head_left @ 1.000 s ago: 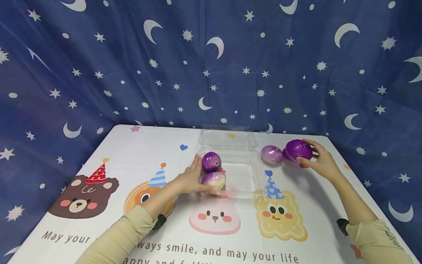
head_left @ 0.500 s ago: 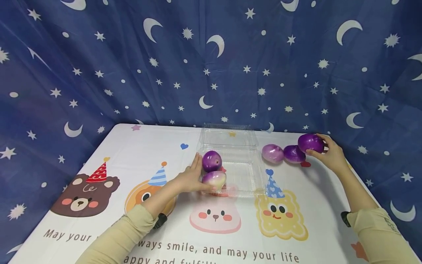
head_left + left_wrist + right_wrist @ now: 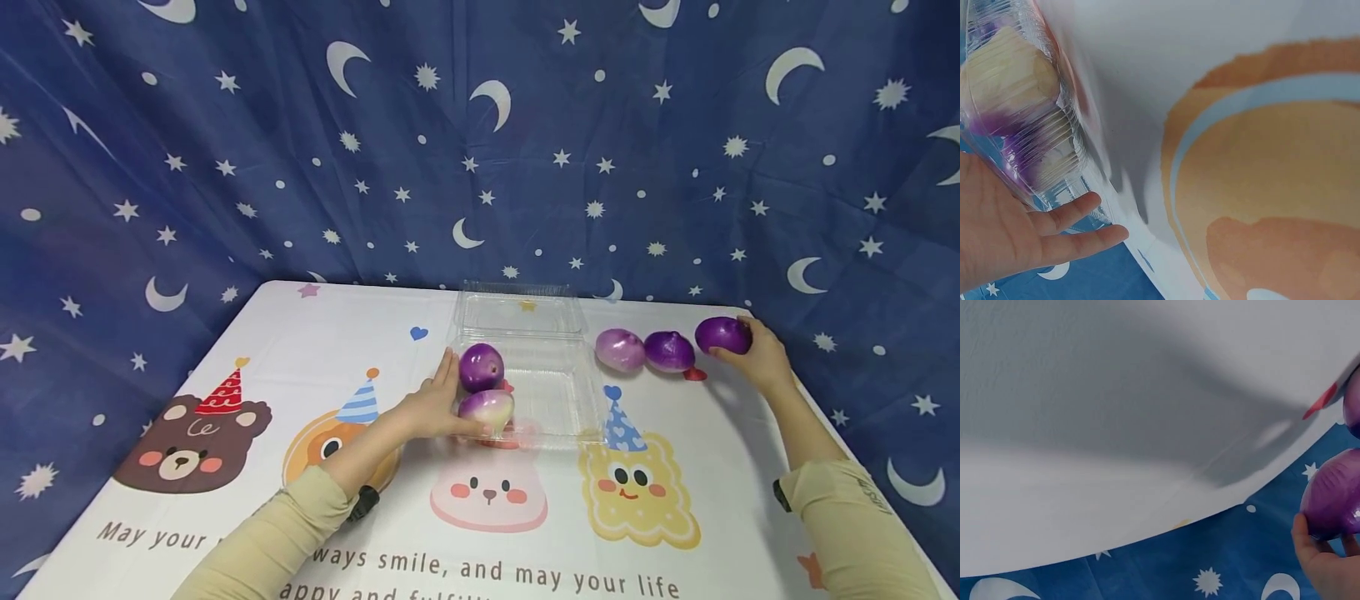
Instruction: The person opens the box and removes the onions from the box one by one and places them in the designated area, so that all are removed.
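Observation:
A clear plastic clamshell box [image 3: 555, 408] lies with its lid folded back. In its left half are a dark purple onion [image 3: 482, 367] and a purple onion with a pale end [image 3: 487, 410]. My left hand [image 3: 433, 410] rests along the box's left side, fingers straight and thumb at the front corner; the left wrist view shows the hand [image 3: 997, 231] beside the clear wall. Near the right back corner of the table, my right hand [image 3: 761, 360] grips another dark purple onion [image 3: 722, 335]. In the right wrist view, fingertips [image 3: 1300, 531] touch that onion's underside.
Between box and right hand, a light purple onion [image 3: 620, 350] and a dark purple onion [image 3: 669, 352] sit side by side on the white printed tablecloth [image 3: 405, 525]. A blue star-and-moon curtain [image 3: 420, 167] hangs behind the table's back edge.
My right hand has carried its onion rightward, away from the onion it overlapped, then lowered it a little. My left hand and the box have stayed in place.

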Tool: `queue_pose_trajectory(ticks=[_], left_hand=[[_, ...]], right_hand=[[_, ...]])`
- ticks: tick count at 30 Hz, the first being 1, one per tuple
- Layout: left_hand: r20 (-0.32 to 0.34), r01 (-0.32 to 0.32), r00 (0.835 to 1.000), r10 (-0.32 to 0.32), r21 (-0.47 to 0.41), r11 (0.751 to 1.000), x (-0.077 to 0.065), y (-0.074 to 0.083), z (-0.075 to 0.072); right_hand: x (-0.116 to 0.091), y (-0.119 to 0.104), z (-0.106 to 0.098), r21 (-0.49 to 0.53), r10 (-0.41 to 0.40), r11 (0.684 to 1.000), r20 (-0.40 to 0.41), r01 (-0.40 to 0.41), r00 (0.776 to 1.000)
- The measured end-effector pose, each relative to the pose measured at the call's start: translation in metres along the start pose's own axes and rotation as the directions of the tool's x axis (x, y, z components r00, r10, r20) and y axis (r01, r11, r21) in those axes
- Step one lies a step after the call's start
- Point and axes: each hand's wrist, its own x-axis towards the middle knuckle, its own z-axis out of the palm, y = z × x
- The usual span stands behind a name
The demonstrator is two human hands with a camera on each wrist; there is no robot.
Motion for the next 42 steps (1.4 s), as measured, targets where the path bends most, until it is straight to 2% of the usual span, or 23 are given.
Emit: queue_pose_trajectory(ticks=[5,12,21,35,42], left_hand=[[0.003,0.0,1.0,0.0,-0.008,1.0,-0.002,0.001,0.001],[0.004,-0.006,1.0,0.006,-0.02,1.0,-0.005,0.002,0.002],[0.003,-0.011,1.0,0.011,-0.022,1.0,-0.006,0.002,0.002],[0.01,-0.007,1.0,0.007,-0.012,1.0,-0.004,0.001,-0.001],[-0.002,-0.007,1.0,0.007,-0.024,1.0,-0.004,0.001,-0.002]], right_hand=[[0.0,0.009,0.007,-0.014,0.098,0.995,0.02,-0.098,0.995],[-0.001,0.019,0.017,-0.046,0.075,0.996,0.013,-0.074,0.997],[-0.002,0.022,0.02,-0.045,0.145,0.989,0.096,-0.141,0.985],[-0.002,0.025,0.022,-0.044,0.122,0.992,0.107,-0.118,0.987],[0.0,0.02,0.022,-0.042,0.058,0.998,0.059,-0.055,0.997]])
